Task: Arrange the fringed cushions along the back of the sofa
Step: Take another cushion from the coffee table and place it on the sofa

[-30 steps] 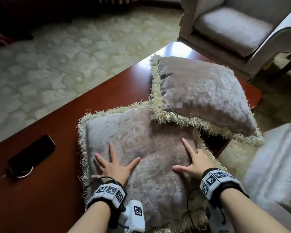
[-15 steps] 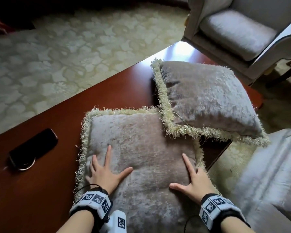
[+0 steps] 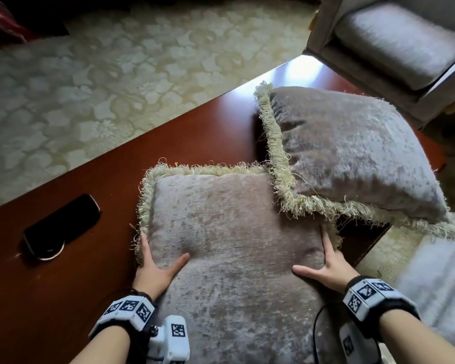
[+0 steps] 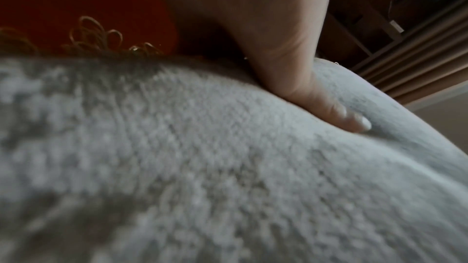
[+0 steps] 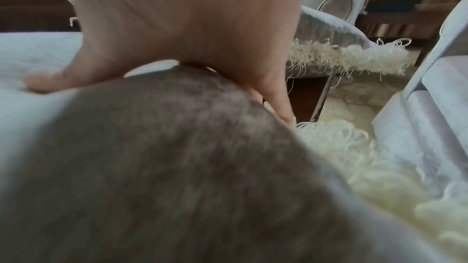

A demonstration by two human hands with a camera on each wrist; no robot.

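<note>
Both hands are on the near cushion (image 3: pixel 229 253), which lies flat on the red-brown worktop (image 3: pixel 95 185), its near edge cut off at the bottom of the head view. The left hand (image 3: pixel 155 269) clasps its left side: thumb pressed into the top, fingers running down along the fringed edge, their tips hidden behind the fringe. The right hand (image 3: pixel 329 266) clasps the right side the same way, thumb spread inward on the fabric, fingers along the right edge.

The left wrist view gives only the palm and the thumb (image 4: pixel 352 121) denting blurred grey pile; the fingers are out of its frame. The right wrist view shows what the head view cannot: the fingers (image 5: pixel 276 99) reaching down over the cushion's side to the pale fringe, with the thumb flat on top at the left. Most of that frame is smeared fabric.

The far cushion (image 3: pixel 352 153) sits to the right and further away, its near-left corner overlapping the near cushion's far-right corner, its right part overhanging the worktop's edge. Part of the sofa (image 3: pixel 441 279) shows at the right, cut off by the frame. An armchair (image 3: pixel 394 40) stands at the far right. A dark phone (image 3: pixel 63 224) lies on the worktop to the left, well apart from the cushions, with a patterned carpet (image 3: pixel 116 74) beyond.
</note>
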